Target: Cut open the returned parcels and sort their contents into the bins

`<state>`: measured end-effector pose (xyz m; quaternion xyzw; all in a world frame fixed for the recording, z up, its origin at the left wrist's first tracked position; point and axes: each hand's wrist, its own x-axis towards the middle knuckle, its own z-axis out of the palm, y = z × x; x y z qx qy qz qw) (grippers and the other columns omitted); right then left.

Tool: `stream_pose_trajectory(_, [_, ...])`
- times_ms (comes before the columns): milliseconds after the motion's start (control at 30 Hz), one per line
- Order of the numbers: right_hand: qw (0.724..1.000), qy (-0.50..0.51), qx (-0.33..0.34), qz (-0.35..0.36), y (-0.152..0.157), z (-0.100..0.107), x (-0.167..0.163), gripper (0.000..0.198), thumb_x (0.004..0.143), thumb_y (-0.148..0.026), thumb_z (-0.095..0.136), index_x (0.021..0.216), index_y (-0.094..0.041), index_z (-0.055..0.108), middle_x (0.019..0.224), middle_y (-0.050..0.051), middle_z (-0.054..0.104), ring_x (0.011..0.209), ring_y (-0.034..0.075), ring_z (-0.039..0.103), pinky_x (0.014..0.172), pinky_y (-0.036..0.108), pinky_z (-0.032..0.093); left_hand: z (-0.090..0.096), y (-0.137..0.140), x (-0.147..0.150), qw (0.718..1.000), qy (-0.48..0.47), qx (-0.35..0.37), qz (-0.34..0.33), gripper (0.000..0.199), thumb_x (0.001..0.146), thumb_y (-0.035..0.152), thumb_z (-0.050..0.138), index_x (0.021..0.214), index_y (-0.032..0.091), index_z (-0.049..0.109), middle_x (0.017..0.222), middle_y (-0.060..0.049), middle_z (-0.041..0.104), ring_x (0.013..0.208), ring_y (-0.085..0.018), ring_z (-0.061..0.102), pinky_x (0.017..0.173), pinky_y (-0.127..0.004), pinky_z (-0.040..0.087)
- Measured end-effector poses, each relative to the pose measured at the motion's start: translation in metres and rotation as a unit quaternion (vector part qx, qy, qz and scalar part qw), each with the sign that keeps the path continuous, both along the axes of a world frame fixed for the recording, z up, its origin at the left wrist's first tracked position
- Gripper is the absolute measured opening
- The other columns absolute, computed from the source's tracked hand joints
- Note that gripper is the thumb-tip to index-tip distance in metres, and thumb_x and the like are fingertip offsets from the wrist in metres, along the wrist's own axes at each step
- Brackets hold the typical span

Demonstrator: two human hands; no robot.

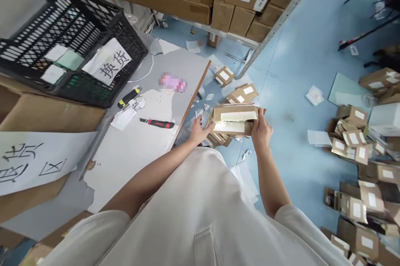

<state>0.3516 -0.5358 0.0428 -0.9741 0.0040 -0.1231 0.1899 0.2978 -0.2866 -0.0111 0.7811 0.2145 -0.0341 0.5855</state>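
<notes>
A brown cardboard box (223,114) with white labels and shiny clear tape is held in front of my body, beyond the table's edge. My right hand (261,129) grips its right end, thumb and fingers around the corner. At the left end, my left hand (200,131) has its fingers against the box's lower corner, the thumb standing apart. On the table to the left lie a red-and-black utility knife (161,124) with its blade out and a yellow-and-black cutter (129,97). A blurred pink item (173,82) lies near the table's far edge.
A black plastic crate (90,86) with a paper sign stands on the grey-white table (125,166). Shelving (265,45) with cartons rises ahead. Several small boxes (224,75) and paper scraps litter the blue floor (290,103). More boxes (356,136) are heaped at right.
</notes>
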Motion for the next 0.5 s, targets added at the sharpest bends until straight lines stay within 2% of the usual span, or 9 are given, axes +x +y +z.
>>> stream_pose_trajectory(100, [0.999,0.016,0.033,-0.013,-0.018,-0.034,-0.009,0.053,0.089,-0.024,0.032,0.139,-0.014,0.048,0.121,0.016,0.065,0.099,0.025,0.066,0.075,0.031,0.050,-0.018,-0.007,0.014,0.981,0.125,-0.147,0.023,0.062,0.076,0.041,0.071,0.129,0.016,0.049,0.107,-0.013,0.065,0.089,-0.020,0.066,0.081,-0.039,0.054])
stream_pose_trajectory(200, [0.996,0.042,0.080,0.005,-0.033,-0.067,-0.015,0.056,0.086,-0.020,0.032,0.141,-0.014,0.044,0.134,0.017,0.056,0.118,0.024,0.057,0.088,0.035,0.050,-0.023,-0.008,0.015,0.967,0.114,-0.228,-0.011,0.060,0.071,0.031,0.076,0.125,0.018,0.053,0.114,-0.013,0.066,0.100,-0.021,0.066,0.089,-0.039,0.052])
stream_pose_trajectory(267, [0.993,0.064,0.102,0.013,-0.042,-0.086,-0.017,0.060,0.083,-0.017,0.033,0.142,-0.014,0.042,0.139,0.017,0.051,0.127,0.024,0.051,0.096,0.040,0.047,-0.022,-0.007,0.011,0.964,0.090,-0.248,-0.037,0.060,0.069,0.028,0.077,0.124,0.019,0.055,0.118,-0.014,0.065,0.107,-0.022,0.064,0.095,-0.042,0.049])
stream_pose_trajectory(367, [0.990,0.098,0.102,0.002,-0.047,-0.108,-0.018,0.064,0.078,-0.016,0.036,0.142,-0.011,0.041,0.141,0.021,0.047,0.132,0.027,0.044,0.101,0.049,0.043,-0.018,0.002,0.003,0.963,0.064,-0.256,-0.049,0.063,0.068,0.030,0.078,0.125,0.020,0.054,0.123,-0.014,0.063,0.108,-0.023,0.064,0.098,-0.044,0.048])
stream_pose_trajectory(433, [0.991,0.100,0.091,0.007,-0.041,-0.116,-0.013,0.064,0.078,-0.018,0.039,0.141,-0.009,0.041,0.141,0.023,0.046,0.133,0.030,0.043,0.101,0.052,0.043,-0.015,0.017,-0.006,0.968,0.048,-0.246,-0.027,0.063,0.068,0.031,0.078,0.126,0.020,0.054,0.124,-0.014,0.062,0.105,-0.024,0.066,0.096,-0.045,0.049])
stream_pose_trajectory(500, [0.991,0.091,0.087,0.054,-0.024,-0.120,-0.001,0.062,0.080,-0.022,0.041,0.141,-0.010,0.041,0.137,0.023,0.050,0.129,0.031,0.047,0.099,0.053,0.045,-0.011,0.039,-0.019,0.975,0.024,-0.221,0.026,0.059,0.070,0.033,0.076,0.124,0.019,0.056,0.122,-0.014,0.063,0.102,-0.023,0.067,0.095,-0.044,0.050])
